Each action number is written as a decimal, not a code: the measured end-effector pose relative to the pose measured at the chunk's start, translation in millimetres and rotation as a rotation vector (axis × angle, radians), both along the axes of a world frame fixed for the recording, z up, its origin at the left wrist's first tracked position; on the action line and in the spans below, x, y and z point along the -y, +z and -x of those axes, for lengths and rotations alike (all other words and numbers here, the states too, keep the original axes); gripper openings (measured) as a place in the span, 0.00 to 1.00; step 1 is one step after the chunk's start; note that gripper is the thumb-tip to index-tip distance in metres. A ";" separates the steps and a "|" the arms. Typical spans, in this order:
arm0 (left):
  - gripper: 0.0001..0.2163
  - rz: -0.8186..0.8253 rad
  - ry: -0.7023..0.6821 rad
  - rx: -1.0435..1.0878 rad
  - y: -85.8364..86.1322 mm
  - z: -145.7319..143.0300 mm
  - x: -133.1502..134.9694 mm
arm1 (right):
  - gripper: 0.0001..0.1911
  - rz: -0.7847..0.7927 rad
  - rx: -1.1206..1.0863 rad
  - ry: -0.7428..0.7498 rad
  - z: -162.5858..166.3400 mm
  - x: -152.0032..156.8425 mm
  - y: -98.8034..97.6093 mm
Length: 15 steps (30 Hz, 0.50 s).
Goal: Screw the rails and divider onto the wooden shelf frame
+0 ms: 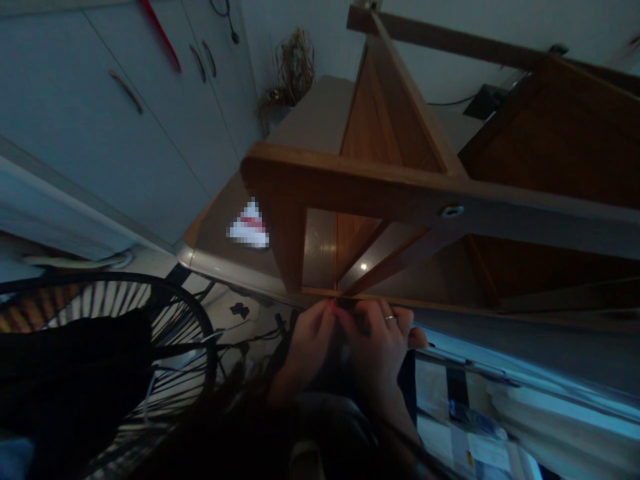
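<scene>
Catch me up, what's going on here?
A person has both hands, left hand and right hand, together at the near edge of the table, fingertips meeting at a small reddish thing they seem to pinch; it's too dim to identify. Just beyond them, a wooden frame with slanted panels stands on the table. A blurred white-and-red item lies left of the frame.

The wooden frame (380, 183) is brown, the tabletop (315, 120) taupe, the cupboard doors (185, 120) pale blue-grey.
</scene>
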<state>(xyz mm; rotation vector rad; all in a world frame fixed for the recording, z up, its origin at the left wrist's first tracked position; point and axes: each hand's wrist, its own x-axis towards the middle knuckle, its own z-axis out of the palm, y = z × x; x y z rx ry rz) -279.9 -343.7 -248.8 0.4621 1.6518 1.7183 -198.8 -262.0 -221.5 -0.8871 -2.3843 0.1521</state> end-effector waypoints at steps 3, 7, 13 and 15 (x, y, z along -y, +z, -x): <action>0.18 0.011 0.010 -0.025 2.1 0.7 -0.3 | 0.16 -0.024 0.013 0.041 -3.3 -0.6 -3.1; 0.19 0.040 0.011 -0.029 3.5 1.0 -0.7 | 0.11 -0.033 -0.016 0.089 -13.6 -1.1 -14.6; 0.19 0.050 0.011 -0.074 2.5 1.4 -0.1 | 0.06 -0.121 -0.087 0.042 -26.0 -0.2 -24.6; 0.19 0.071 0.007 -0.082 4.4 2.0 0.4 | 0.06 -0.125 -0.062 0.054 -25.6 1.6 -25.0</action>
